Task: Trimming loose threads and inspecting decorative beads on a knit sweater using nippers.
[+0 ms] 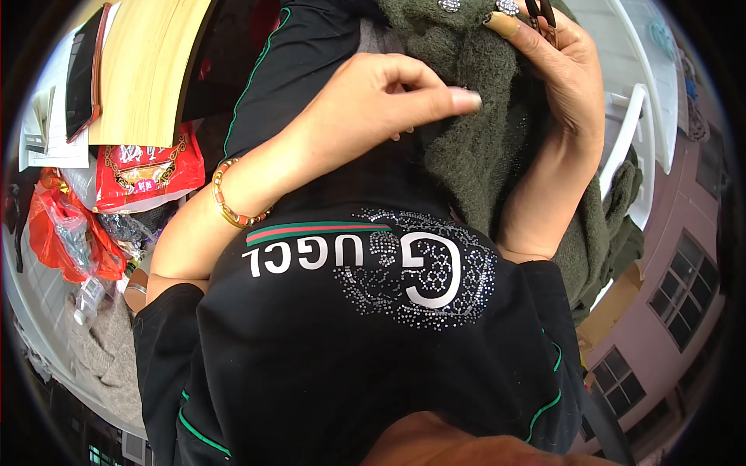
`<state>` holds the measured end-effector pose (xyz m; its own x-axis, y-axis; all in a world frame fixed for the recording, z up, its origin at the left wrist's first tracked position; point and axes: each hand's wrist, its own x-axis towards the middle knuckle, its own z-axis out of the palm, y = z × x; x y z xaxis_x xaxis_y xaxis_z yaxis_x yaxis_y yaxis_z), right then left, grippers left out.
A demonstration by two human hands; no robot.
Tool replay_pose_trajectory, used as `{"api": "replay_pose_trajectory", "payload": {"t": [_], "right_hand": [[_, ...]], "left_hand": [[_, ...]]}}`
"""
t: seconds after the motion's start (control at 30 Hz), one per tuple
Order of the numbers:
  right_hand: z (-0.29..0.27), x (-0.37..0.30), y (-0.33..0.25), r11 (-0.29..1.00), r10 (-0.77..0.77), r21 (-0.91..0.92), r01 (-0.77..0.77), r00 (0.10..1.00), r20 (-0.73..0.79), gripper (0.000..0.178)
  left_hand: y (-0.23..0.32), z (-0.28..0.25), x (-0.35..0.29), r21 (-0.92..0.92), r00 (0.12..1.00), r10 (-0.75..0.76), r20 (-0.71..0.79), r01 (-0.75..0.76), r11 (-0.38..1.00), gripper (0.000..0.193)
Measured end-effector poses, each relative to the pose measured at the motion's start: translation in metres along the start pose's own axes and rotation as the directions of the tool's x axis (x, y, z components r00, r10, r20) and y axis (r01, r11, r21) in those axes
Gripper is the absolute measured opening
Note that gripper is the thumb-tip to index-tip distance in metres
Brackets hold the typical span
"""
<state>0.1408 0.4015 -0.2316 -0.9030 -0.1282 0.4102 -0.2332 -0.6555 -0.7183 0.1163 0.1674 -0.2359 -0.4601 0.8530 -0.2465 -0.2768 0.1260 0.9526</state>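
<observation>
A dark green fuzzy knit garment lies over my lap, with two sparkling round buttons at its upper edge. My right hand grips the knit beside these buttons; a tan cover wraps its thumb tip. Dark loops with a brassy metal part, resembling small scissors handles, sit among the right fingers, partly cut off by the frame. Left of the garment's upper part, my left hand is raised with curled fingers and thumb pointing right. Whatever it pinches, if anything, is too small to make out.
On the left, a light wooden board, a dark phone-like case, a red packet and a red plastic bag crowd a white surface. A white chair arm stands at right, more green knit hanging by it.
</observation>
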Motion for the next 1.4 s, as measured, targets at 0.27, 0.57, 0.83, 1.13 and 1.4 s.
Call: {"api": "replay_pose_trajectory", "payload": {"t": [0.27,0.57,0.83,1.13,1.4], "right_hand": [[0.018,0.001,-0.017,0.863,0.18,-0.42,-0.281,0.948,-0.264,0.011],[0.047,0.01,-0.036,0.853,0.242,-0.418,-0.314,0.946,-0.217,0.014],[0.14,0.004,-0.041,0.201,0.001,-0.843,-0.499,0.861,-0.509,0.034],[0.13,0.02,-0.067,0.025,0.519,-0.984,-0.175,0.844,-0.137,0.035],[0.13,0.03,-0.068,-0.05,0.604,-0.985,-0.165,0.781,-0.161,0.033]], "left_hand": [[-0.01,0.005,0.0,-0.198,0.998,-0.001,0.058,0.013,0.98,0.018],[-0.016,-0.01,-0.009,-0.645,0.991,0.104,0.08,-0.028,0.764,0.018],[-0.018,-0.021,-0.018,-0.797,0.978,0.116,0.176,0.073,0.599,0.015],[-0.017,-0.018,-0.022,-0.832,0.966,0.168,0.199,0.076,0.549,0.015],[-0.012,-0.02,-0.021,-0.817,0.97,0.118,0.211,0.109,0.566,0.015]]}}
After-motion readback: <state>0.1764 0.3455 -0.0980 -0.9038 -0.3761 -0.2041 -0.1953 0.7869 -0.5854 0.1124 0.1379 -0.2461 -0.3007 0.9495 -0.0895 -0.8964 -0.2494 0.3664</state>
